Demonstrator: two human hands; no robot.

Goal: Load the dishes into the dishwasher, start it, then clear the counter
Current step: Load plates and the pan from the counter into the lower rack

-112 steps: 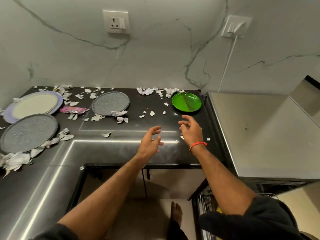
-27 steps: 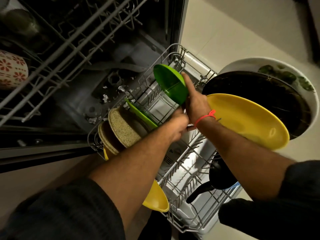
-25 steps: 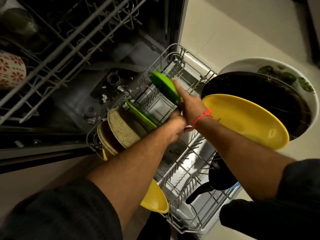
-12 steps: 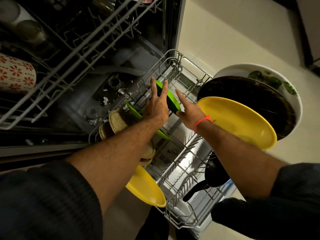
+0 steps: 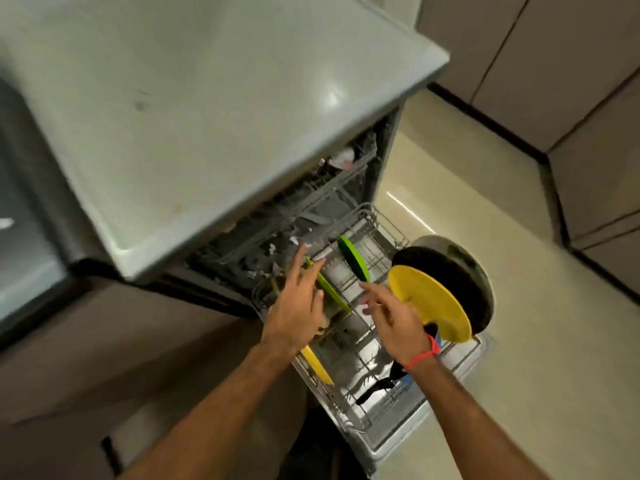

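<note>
The dishwasher's lower rack (image 5: 460,362) is pulled out over the open door. A green plate (image 5: 354,258) stands on edge in its far part, with no hand on it. A second green plate (image 5: 333,293) leans just left of it. My left hand (image 5: 298,306) hovers above that second plate, fingers straight and spread, holding nothing. My right hand (image 5: 391,317) floats over the middle of the rack with relaxed fingers, also holding nothing. A yellow plate (image 5: 429,303) and a large dark dish (image 5: 460,271) stand on edge at the rack's right side.
The dishwasher's grey top (image 5: 194,109) fills the upper left. Another yellow plate (image 5: 317,365) stands at the rack's near left and a black-handled utensil (image 5: 375,388) lies in the rack. Beige floor (image 5: 536,341) lies to the right, with cabinet fronts (image 5: 568,64) beyond.
Both hands have let go of the green plate, which now stands in the rack. The hands pulled back toward me and my view has risen, showing the dishwasher's top.
</note>
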